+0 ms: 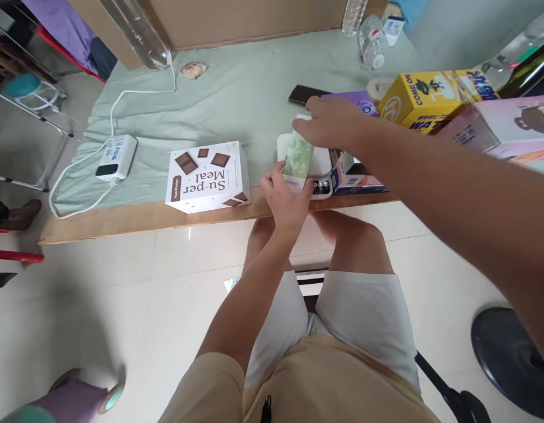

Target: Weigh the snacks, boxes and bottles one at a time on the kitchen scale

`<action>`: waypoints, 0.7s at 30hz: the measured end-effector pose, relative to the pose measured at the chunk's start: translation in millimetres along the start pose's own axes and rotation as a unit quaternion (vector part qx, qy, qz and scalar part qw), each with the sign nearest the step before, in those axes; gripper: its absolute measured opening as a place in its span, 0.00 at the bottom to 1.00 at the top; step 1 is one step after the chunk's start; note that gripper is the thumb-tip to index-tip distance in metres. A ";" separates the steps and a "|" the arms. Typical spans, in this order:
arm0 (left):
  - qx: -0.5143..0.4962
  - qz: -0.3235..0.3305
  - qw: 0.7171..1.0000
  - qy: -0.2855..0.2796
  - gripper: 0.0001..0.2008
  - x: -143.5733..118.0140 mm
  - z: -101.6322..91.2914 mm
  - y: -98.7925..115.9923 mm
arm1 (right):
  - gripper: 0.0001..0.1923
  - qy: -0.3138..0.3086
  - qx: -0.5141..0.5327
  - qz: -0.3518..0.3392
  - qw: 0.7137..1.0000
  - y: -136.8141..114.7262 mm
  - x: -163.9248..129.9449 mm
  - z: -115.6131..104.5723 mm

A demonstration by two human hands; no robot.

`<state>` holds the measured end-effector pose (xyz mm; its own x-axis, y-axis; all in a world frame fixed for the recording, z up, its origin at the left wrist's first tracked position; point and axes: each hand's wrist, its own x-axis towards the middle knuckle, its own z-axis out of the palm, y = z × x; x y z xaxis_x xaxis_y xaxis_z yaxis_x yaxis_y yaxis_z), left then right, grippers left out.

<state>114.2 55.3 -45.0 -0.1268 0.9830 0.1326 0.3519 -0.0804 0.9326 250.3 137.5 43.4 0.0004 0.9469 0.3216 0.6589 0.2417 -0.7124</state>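
Here, a pale green cloth (237,100) covers the low table (135,220). On it near the front edge lies a white Super Meal box (207,176), and right of that a small white scale (314,170). A green packet (297,155) stands on the scale, long axis upright and tilted slightly, held between both hands. The left hand (286,200) grips its lower end from the front; the right hand (331,120) closes over its top. Just beside the scale lies a small pink box (355,179); a yellow box (430,97) and a black phone (305,94) lie behind.
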 end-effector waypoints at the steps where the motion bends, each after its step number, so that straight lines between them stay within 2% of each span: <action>1: -0.005 0.012 1.000 0.001 0.32 0.2 -2.9 0.3 | 0.15 0.004 -0.004 0.016 1.000 -13.2 -15.6 -6.7; 3: -0.014 0.043 0.999 0.001 0.32 0.5 -10.6 -0.9 | 0.12 0.028 0.013 0.023 0.999 -31.9 -60.6 -15.2; 5: -0.015 0.066 0.998 0.001 0.31 0.1 -19.7 -5.3 | 0.15 0.060 0.055 0.027 0.996 -34.5 -119.5 -13.0; 7: -0.015 0.072 0.997 0.008 0.27 -2.0 -29.0 -12.7 | 0.14 0.132 0.227 0.094 0.960 -22.7 -180.6 0.0; 8: -0.016 0.074 0.997 0.013 0.25 -4.0 -33.4 -17.1 | 0.14 0.163 0.315 0.145 0.924 -14.2 -207.9 9.2; 11: -0.016 0.086 0.996 0.016 0.23 -14.0 -43.6 -29.2 | 0.14 0.174 0.367 0.209 0.890 7.6 -264.7 36.3; 14: -0.010 0.089 0.996 0.008 0.26 -25.6 -48.0 -35.8 | 0.14 0.166 0.396 0.243 0.870 15.9 -282.1 47.6; 21: 0.008 0.078 0.997 0.001 0.28 -30.7 -40.7 -37.5 | 0.16 0.140 0.427 0.268 0.852 22.6 -261.1 34.4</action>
<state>67.2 21.4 -70.4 -0.0706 0.9586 0.2757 0.3821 -0.2294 0.8952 239.2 -97.0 -78.2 0.3873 0.9110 -0.1414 -0.2796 -0.0301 -0.9596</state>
